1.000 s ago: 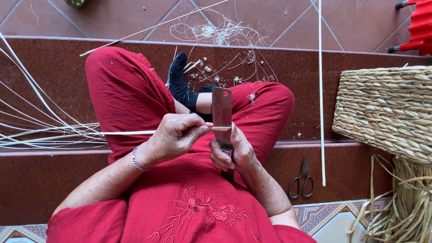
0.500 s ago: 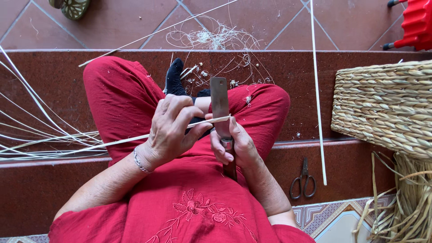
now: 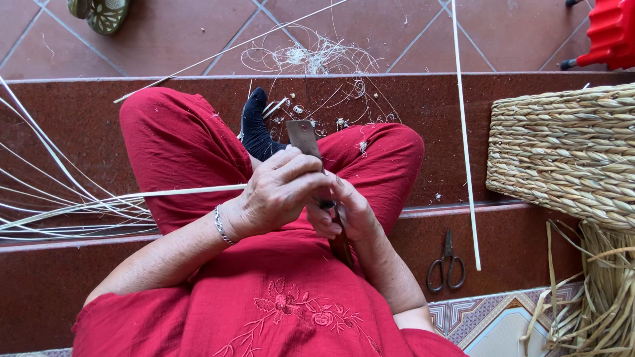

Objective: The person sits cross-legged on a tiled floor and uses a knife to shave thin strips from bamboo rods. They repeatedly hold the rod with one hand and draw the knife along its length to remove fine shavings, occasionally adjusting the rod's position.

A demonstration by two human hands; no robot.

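I sit cross-legged in red clothes on a dark red step. My left hand [image 3: 278, 192] grips a long pale cane strip [image 3: 185, 192] that runs off to the left over my thigh. My right hand [image 3: 347, 210] holds a flat-bladed knife [image 3: 303, 137] by its handle; the rusty blade points away from me, just above the left hand's fingers. Both hands touch each other over my lap. Where the strip meets the blade is hidden under my left fingers.
A bundle of pale cane strips [image 3: 53, 211] fans out at the left. A woven basket [image 3: 569, 152] and loose straw [image 3: 595, 297] stand at the right. Black scissors [image 3: 446, 264] lie on the step beside a long cane [image 3: 466, 145]. Shavings [image 3: 317, 59] litter the tiles; a red plastic stool [image 3: 612, 30] stands top right.
My left hand has slid right along the strip and now covers the lower blade, closing against my right hand. The view has tilted slightly downward.
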